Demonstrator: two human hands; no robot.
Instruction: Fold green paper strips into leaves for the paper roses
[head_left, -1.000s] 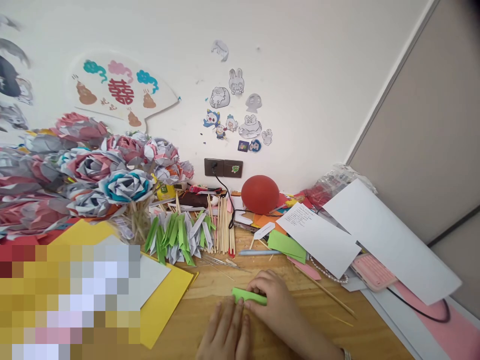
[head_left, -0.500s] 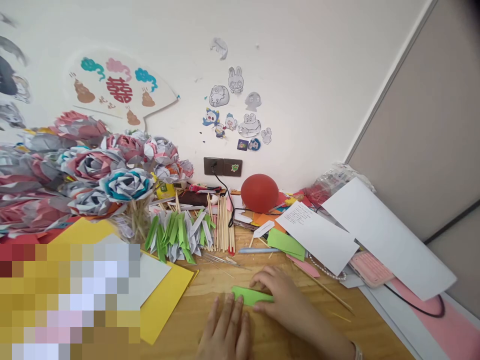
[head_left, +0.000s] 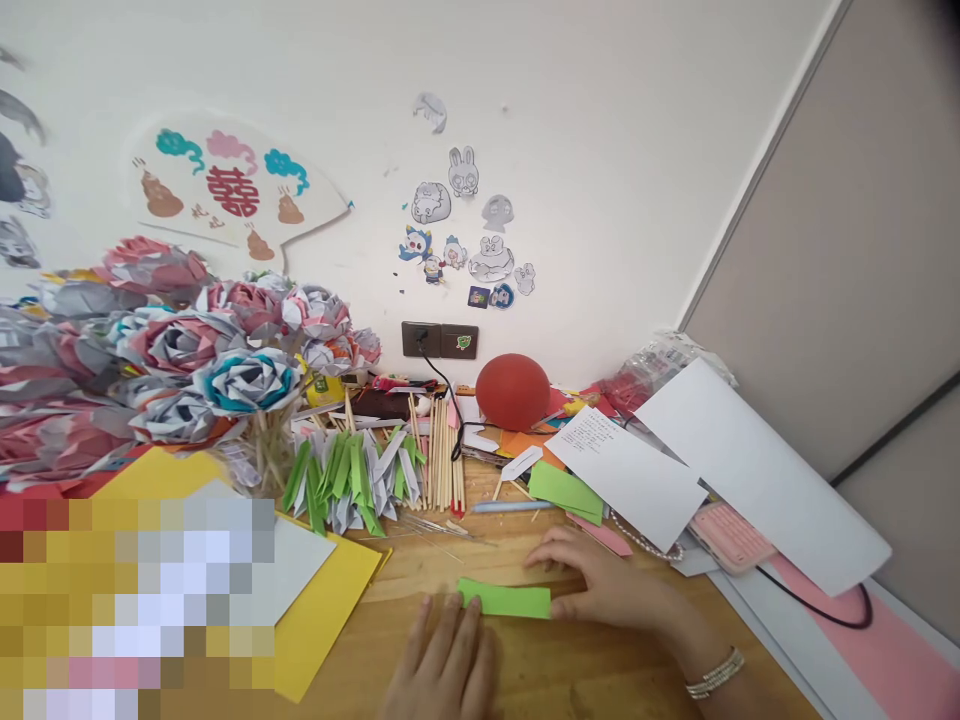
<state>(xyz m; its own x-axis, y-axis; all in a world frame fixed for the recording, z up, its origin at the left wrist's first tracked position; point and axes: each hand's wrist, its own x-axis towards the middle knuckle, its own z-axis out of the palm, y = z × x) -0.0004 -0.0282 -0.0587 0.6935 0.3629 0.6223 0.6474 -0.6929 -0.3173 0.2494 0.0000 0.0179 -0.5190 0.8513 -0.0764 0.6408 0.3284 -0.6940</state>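
Observation:
A strip of green paper [head_left: 510, 599] lies on the wooden table between my hands. My left hand [head_left: 444, 655] rests flat with its fingers stretched out, the fingertips pressing on the strip's left end. At the strip's right end is my right hand [head_left: 592, 580], its thumb by the short edge and its fingers apart and curved above the table. Beyond them lie a heap of folded green and white paper pieces [head_left: 352, 475] and a stack of green paper [head_left: 564, 492].
Paper flowers [head_left: 247, 380] crowd the left, above yellow sheets [head_left: 330, 600]. Wooden sticks [head_left: 442, 465], a red balloon [head_left: 513, 392] and a black cable [head_left: 442, 375] are along the wall. White sheets [head_left: 757, 470] and a pink calculator-like object [head_left: 731, 535] lie right.
My right hand has drawn back to the right, uncovering more of the green strip, and its fingers have lifted off. My left hand stays on the left end. The view has shifted slightly.

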